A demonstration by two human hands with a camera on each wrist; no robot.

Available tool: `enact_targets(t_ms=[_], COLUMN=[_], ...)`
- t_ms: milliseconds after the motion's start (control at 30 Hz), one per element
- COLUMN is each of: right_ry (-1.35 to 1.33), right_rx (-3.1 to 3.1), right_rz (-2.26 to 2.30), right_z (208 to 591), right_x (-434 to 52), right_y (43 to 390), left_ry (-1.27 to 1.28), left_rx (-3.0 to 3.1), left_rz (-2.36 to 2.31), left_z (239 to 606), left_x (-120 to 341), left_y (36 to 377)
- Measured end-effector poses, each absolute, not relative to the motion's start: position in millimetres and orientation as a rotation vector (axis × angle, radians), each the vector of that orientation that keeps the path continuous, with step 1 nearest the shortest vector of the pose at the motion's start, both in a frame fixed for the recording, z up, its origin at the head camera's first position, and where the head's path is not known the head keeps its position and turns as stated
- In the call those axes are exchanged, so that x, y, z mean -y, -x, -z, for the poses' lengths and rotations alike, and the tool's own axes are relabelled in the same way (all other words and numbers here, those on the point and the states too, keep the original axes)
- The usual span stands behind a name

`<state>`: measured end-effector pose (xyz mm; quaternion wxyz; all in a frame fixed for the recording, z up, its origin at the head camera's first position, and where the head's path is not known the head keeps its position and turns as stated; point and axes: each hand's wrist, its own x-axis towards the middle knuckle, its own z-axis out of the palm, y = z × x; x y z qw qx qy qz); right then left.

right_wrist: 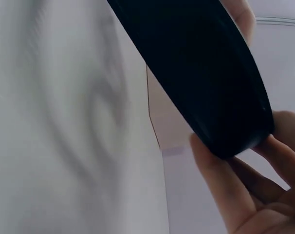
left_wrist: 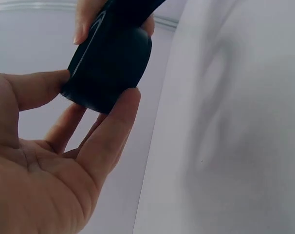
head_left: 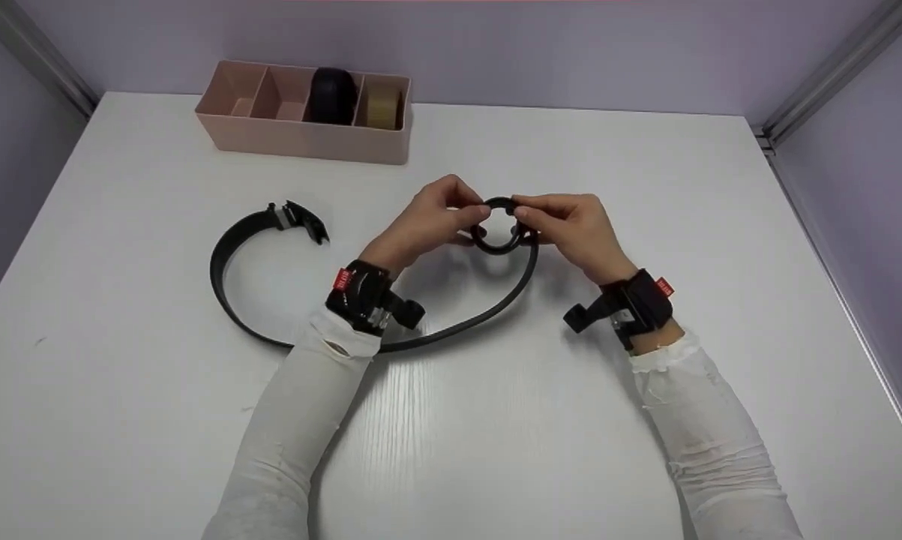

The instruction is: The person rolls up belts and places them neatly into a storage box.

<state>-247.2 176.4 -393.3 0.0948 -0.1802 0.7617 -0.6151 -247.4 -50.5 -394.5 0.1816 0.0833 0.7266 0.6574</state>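
A long black belt [head_left: 458,327] lies across the white table, its far end curving to the left with a buckle [head_left: 304,219]. The other end is wound into a small coil [head_left: 498,250] held above the table. My left hand [head_left: 432,221] pinches the coil's left side between thumb and fingers. On the opposite side, my right hand [head_left: 574,229] grips it with thumb on top and fingers beneath. In the left wrist view the belt's broad black face [left_wrist: 108,68] sits between thumb and fingertips. The right wrist view has the strap [right_wrist: 201,78] running down into the fingers.
At the back left stands a pink divided box [head_left: 301,140]. One compartment holds a black rolled item [head_left: 333,97], another a yellowish tape roll [head_left: 382,105]; two on the left show bare bottoms. Walls stand behind the table and at its sides. My left forearm crosses over the belt.
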Motion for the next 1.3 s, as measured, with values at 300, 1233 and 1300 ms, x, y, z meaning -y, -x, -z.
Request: enact_targets(t_ms=[300, 1233, 1300], right_ry=[0.618, 0.521, 0.527], right_rx=[-2.205, -2.191, -2.225], right_rz=[1.513, 1.947, 1.863], right_z=[370, 380, 376], right_x=[-178, -167, -170], right_y=[238, 238, 239], left_ry=[-0.364, -0.222, -0.260], left_rx=[-2.037, -2.049, -2.055], left_rz=[-1.637, -1.966, -1.926], left_z=[398, 395, 396], left_x=[52, 52, 52], left_y=[247, 251, 251])
